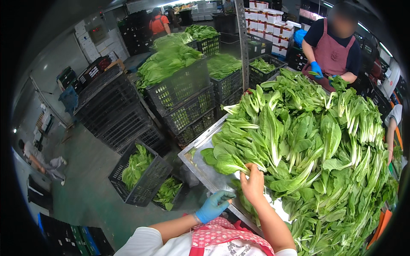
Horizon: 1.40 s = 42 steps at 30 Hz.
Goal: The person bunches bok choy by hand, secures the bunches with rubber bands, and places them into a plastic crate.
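Observation:
My bare right hand point(253, 183) pinches the pale stem end of a leafy green point(231, 164) at the near left of a large heap of leafy greens point(301, 140). The heap covers most of a metal-topped table point(209, 177). Just off the table's near edge is my left hand point(214, 206), in a blue glove with a thumb tip showing bare. Its fingers are curled towards the thumb; a dark patch shows at the fingertips, and whether it is a held thing is unclear.
Left of the table, a tilted black plastic crate point(141, 177) and a lower crate point(169, 192) hold greens. Stacked crates point(189, 105) rise behind, near a metal post point(242, 48). A co-worker point(333, 54) in blue gloves handles greens across the table. Another person's arm point(391, 131) shows at right.

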Tool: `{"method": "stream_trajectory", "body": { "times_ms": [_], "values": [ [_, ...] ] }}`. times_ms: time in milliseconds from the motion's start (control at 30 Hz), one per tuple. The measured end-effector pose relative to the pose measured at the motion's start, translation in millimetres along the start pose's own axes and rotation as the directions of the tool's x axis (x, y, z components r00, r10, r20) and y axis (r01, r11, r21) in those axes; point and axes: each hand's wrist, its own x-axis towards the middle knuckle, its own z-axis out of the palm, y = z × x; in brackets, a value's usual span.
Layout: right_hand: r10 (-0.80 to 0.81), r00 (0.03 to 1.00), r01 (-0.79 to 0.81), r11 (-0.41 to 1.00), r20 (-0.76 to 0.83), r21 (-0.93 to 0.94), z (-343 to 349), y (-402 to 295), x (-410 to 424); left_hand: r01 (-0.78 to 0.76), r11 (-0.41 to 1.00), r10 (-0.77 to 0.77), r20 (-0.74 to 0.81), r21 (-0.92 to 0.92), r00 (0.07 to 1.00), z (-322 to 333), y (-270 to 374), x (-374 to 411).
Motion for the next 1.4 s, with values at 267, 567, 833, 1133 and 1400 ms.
{"method": "stream_trajectory", "body": {
  "times_ms": [267, 567, 833, 1133, 1400],
  "values": [
    [-0.011, 0.915, 0.046, 0.996, -0.403, 0.077, -79.6, -13.4, -52.1, -0.133, 0.99, 0.124, 0.184, 0.041, 0.975, 31.1, 6.8, 30.2],
    [0.238, 0.945, -0.285, 0.936, -0.223, -0.208, -63.7, 53.5, -95.9, -0.142, 0.99, 0.136, 0.301, -0.002, 0.944, 46.7, 3.4, 34.3],
    [0.083, 0.956, -0.166, 0.944, -0.283, -0.285, -56.5, 52.1, -107.9, -0.11, 0.994, 0.096, 0.324, 0.025, 0.941, 37.4, -0.4, 30.7],
    [-0.072, 0.896, -0.109, 0.921, -0.438, -0.374, -83.5, 17.9, -94.6, 0.093, 0.991, -0.055, 0.336, -0.098, 0.94, 29.5, -0.5, 22.2],
    [0.152, 0.969, -0.153, 0.988, -0.196, 0.01, -69.6, 2.7, -118.8, 0.491, 0.688, -0.193, 0.518, -0.534, 0.833, 52.5, 27.9, 22.3]
  ]
}}
